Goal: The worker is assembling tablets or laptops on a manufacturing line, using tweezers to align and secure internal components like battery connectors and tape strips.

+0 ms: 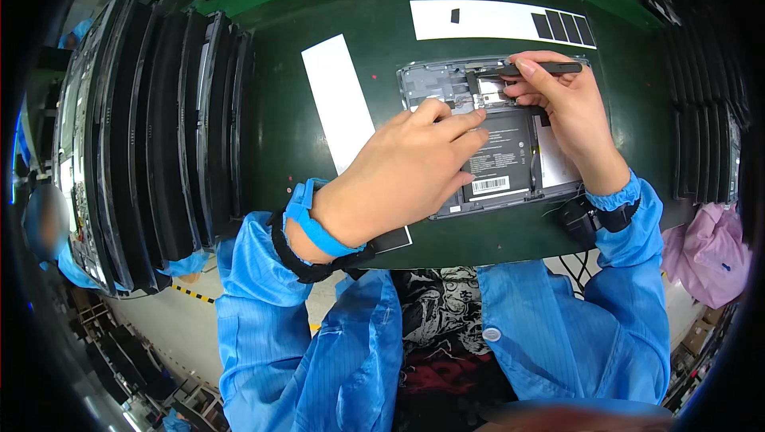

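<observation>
Left hand [406, 169] flat, open grip, pressing opened tablet [494, 141]; right hand [562, 105] grip closed on black tool [546, 68] above it.

Green mat [287, 137] — white strips [341, 101], blue sleeves [263, 304], grey tablet shell [422, 81] — black battery [502, 153]

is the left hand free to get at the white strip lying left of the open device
Probably yes: the left hand rests on the open device, holding nothing, and the white strip lies uncovered on the green mat just beside it.

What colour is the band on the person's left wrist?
The wrist band is bright blue, worn on the left hand; it shows best in the head view.
</observation>
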Tool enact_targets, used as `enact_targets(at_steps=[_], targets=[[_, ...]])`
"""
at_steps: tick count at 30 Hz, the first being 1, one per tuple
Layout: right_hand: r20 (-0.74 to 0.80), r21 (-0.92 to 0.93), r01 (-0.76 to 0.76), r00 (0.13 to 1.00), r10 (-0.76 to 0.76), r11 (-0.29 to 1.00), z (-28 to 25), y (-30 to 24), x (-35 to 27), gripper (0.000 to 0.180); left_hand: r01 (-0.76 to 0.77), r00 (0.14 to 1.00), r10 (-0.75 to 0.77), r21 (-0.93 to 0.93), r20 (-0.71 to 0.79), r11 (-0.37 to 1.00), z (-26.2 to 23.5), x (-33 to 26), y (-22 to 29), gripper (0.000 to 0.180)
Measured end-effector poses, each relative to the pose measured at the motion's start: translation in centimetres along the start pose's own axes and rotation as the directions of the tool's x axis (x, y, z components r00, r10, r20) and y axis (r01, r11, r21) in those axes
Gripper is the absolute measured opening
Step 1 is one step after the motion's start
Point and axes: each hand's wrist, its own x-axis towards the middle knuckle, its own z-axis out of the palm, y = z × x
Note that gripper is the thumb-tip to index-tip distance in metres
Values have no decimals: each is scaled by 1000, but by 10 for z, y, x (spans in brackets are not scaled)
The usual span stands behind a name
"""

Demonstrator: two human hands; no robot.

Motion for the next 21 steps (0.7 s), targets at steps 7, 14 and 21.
enact_targets(at_steps=[7, 14, 21], targets=[[0, -24, 18, 1000, -18, 1000, 0, 1, -1, 27, 78, 997, -78, 34, 11, 996, 3, 3, 10, 52], [28, -49, 12, 1000, -10, 999, -4, 4, -1, 27, 94, 996, -91, 186, -21, 978, 17, 9, 16, 62], [23, 42, 96, 995, -97, 995, 2, 5, -3, 30, 153, 988, -145, 160, -61, 975, 25, 6, 20, 61]])
